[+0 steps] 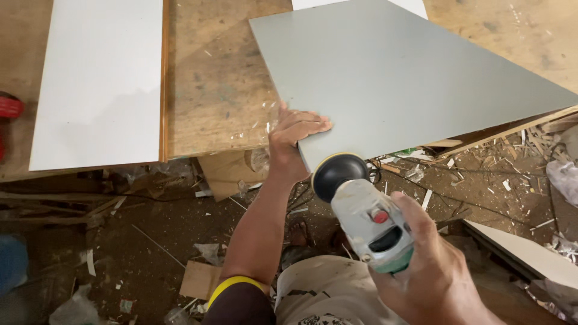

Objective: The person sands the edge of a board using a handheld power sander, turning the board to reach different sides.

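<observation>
Sanding the near edge of that big flat grey laminate panel (397, 78) looks like the step in hand, so here's how I'd judge it. Keep the black round pad of the grey-and-green handheld power sander (364, 210) flat against the edge rather than tipped, or it'll probably round the corner over. Light pressure, steady travel along the edge — no dwelling in one spot.

The left hand (293, 135) is clamped over the panel's near left corner: fingers (310, 124) laid flat on the top face, thumb side wrapped down at the edge, so it's pinning the board to the worn brown wooden workbench (211, 78). The right hand (430, 271) is closed around the sander's body, fingers wrapped tight on the housing near the red button.

Where things sit: the pad touches the panel's edge just right of and nearer than the left fingertips — very close, so I'd slide that hand farther along. The panel overhangs the bench toward the near right. A white rectangular board (99, 78) lies well apart at far left, and the dirt floor (150, 235) below is littered with offcuts.
</observation>
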